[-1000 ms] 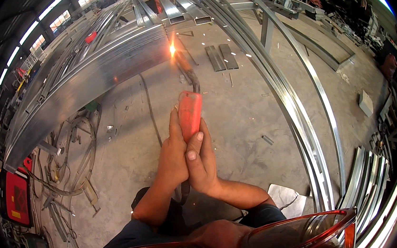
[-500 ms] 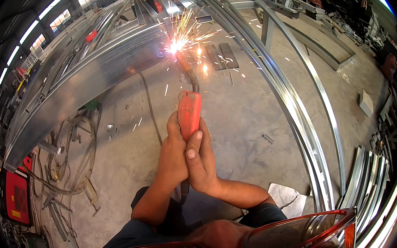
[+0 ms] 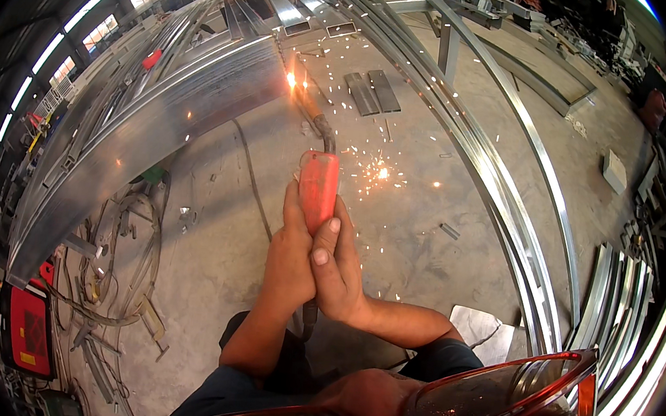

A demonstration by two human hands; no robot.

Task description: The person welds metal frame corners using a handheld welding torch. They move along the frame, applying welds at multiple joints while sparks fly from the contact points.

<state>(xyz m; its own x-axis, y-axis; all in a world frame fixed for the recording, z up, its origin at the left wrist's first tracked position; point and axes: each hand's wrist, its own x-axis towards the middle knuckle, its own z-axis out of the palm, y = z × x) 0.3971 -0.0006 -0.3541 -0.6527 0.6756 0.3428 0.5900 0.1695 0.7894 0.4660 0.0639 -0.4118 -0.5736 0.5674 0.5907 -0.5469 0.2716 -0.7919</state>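
I see open floor right of my torch; steel frame blocks the left, cables clutter beneath.

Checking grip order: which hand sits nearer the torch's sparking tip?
Left. The left hand reaches higher along the red torch handle; the right hand clasps lower, farther from the sparking tip.

Bright daylight from upper-left windows, arc glare, sharp centre, heavy fisheye edge bending.

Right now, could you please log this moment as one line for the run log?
left hand: grips welding torch | right hand: grips torch too | tip: at galvanized steel beam, arc lit | sparks: over concrete floor
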